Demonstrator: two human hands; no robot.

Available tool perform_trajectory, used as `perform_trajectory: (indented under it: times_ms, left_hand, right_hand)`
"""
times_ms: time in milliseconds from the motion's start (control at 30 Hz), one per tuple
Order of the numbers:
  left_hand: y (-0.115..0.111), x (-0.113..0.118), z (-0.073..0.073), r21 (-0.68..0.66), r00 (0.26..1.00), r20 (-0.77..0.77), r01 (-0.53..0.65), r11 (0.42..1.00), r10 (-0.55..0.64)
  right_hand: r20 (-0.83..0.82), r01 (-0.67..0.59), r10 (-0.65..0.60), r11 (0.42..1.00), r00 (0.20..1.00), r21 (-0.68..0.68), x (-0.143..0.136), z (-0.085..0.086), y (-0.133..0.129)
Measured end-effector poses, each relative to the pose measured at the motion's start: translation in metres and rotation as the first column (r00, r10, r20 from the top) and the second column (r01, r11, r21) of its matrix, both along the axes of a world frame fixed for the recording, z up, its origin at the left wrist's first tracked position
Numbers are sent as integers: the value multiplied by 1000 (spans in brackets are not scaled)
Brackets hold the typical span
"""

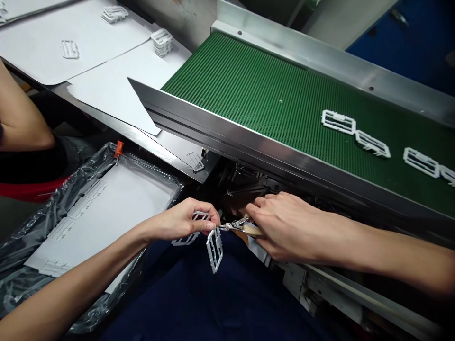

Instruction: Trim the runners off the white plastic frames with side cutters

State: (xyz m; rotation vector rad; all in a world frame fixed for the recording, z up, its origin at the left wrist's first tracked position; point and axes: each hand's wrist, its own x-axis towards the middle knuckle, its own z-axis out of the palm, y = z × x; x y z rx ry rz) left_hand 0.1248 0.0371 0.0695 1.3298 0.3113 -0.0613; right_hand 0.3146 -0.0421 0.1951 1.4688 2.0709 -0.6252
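Over my lap, my left hand (194,220) pinches white plastic frame parts. One slotted white plastic frame (215,251) hangs below the fingertips, and another is partly hidden behind the hand. My right hand (284,227) is wrapped round the handles of a pair of cutting pliers (236,223). The jaws of the pliers reach the top of the hanging frame, close by my left fingertips. Whether the jaws are closed I cannot tell.
A green conveyor belt (256,90) with metal side walls carries several white frames (373,143). At left, a plastic-lined box (106,203) holds card and frames, with an orange clip (119,149) on its rim. Stacked frames (162,42) stand on a paper-covered table. Another person's arm (23,113) is at far left.
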Motion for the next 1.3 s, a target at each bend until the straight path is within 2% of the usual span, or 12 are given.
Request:
perform_trajectory:
  times_ms: [500, 767, 1000, 1300]
  left_hand:
    - [-5, 8, -2, 75, 999, -39, -16, 997, 19]
    - [-2, 10, 2, 24, 996, -65, 57, 998, -56]
    - [1, 13, 4, 54, 994, -70, 93, 994, -89]
    - [2, 20, 10, 108, 987, -98, 139, 984, -129]
  right_hand:
    - [-39, 22, -23, 1000, 999, -14, 8, -10, 0]
    - [-22, 12, -13, 997, 1000, -76, 3, -11, 6]
    - [-41, -14, 10, 995, 999, -96, 0, -12, 8]
    - [-51, -50, 48, 997, 998, -52, -2, -12, 9]
